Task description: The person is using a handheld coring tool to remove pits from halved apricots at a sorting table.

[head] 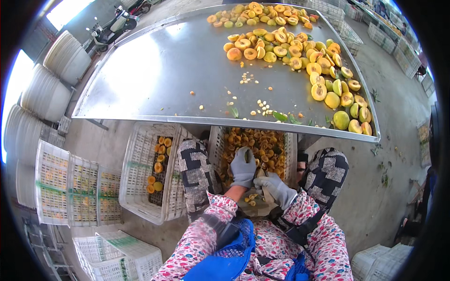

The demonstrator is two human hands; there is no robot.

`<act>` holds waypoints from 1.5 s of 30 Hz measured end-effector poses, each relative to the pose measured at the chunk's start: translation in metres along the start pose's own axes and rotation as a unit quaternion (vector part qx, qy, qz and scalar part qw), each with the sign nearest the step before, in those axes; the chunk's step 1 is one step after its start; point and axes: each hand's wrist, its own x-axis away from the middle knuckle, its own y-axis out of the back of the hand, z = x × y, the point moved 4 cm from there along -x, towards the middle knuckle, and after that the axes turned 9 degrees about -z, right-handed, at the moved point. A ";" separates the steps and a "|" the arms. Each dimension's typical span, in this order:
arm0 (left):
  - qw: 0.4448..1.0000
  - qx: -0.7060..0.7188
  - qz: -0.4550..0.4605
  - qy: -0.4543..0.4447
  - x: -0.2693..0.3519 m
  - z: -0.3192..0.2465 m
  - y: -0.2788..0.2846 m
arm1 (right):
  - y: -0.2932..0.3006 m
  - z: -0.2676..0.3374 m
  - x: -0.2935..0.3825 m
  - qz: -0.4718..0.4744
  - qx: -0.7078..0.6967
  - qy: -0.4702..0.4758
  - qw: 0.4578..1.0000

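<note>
Over a white plastic crate [290,154] filled with halved fruit [270,144], my gloved left hand [243,168] is closed around a greenish piece of fruit [248,155]. Just right of it, my gloved right hand [276,188] is curled near a thin, light-coloured item [261,174]; whether it grips this, and what the item is, I cannot tell. A few fruit pieces [251,199] lie below the hands, between my knees. On the metal-topped table [197,77] ahead, halved yellow-orange fruit [295,49] forms piles, with pale kernels [263,107] and green leaves [280,116] near the front edge.
The table's raised metal rim [225,122] runs above the crate. At my left stands another white crate [140,207] with some fruit halves, beside more crates [52,182]. Stacked white tubs [66,56] and a scooter [112,30] are farther left. Crates [407,58] also stand far right.
</note>
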 end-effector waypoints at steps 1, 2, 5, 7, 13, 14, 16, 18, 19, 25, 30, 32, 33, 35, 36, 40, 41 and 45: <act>0.999 -0.015 0.009 -0.030 0.000 -0.001 0.001 | 0.001 -0.002 -0.001 -0.023 0.016 0.000 1.000; 0.999 -0.013 0.007 -0.028 0.000 0.007 0.001 | 0.003 -0.008 -0.004 -0.025 0.019 0.000 0.999; 0.997 -0.031 0.053 0.053 -0.001 0.057 -0.004 | 0.009 -0.006 -0.012 -0.040 0.105 0.073 0.991; 0.964 -0.030 0.098 0.244 0.002 0.090 0.000 | 0.010 0.013 -0.005 -0.054 0.152 0.144 0.976; 0.749 0.402 0.163 0.500 -0.024 0.005 0.018 | 0.031 0.029 -0.019 -0.222 0.390 0.241 0.861; 0.729 0.449 0.203 0.474 -0.030 -0.011 0.021 | 0.034 0.030 -0.022 -0.207 0.311 0.258 0.891; 0.726 0.460 0.242 0.450 -0.044 -0.037 0.029 | 0.034 0.034 -0.015 -0.223 0.336 0.255 0.879; 0.826 0.430 0.259 0.254 -0.070 -0.063 0.042 | 0.036 0.034 -0.008 -0.219 0.259 0.278 0.899; 0.889 0.359 0.220 0.180 -0.086 -0.073 0.057 | 0.036 0.039 0.005 -0.211 0.276 0.237 0.907; 0.872 -0.458 0.045 -0.164 -0.183 -0.035 0.160 | 0.039 0.030 0.008 -0.176 0.182 0.228 0.940; 0.968 -0.027 0.216 -0.128 -0.161 -0.116 0.017 | 0.041 0.049 0.013 -0.167 0.025 0.263 0.950; 0.924 0.003 0.296 -0.243 -0.136 -0.155 -0.075 | 0.049 0.046 0.014 -0.183 -0.017 0.272 0.945; 0.896 -0.059 0.289 -0.333 -0.127 -0.187 -0.107 | 0.051 0.053 0.023 -0.180 -0.011 0.230 0.956; 0.903 -0.033 0.230 -0.361 -0.112 -0.208 -0.177 | 0.054 0.041 0.016 -0.177 -0.026 0.235 0.955; 0.906 -0.078 0.234 -0.343 -0.107 -0.215 -0.207 | 0.056 0.032 0.010 -0.172 -0.044 0.236 0.955; 0.866 -0.173 0.378 -0.278 -0.099 -0.203 -0.244 | 0.052 0.030 0.007 -0.165 -0.055 0.246 0.954; 0.884 -0.138 0.397 -0.203 -0.102 -0.202 -0.225 | 0.053 0.026 0.005 -0.155 -0.035 0.171 0.972; 0.866 0.282 0.393 0.127 -0.098 -0.157 -0.133 | 0.051 0.052 0.026 -0.123 -0.123 0.273 0.946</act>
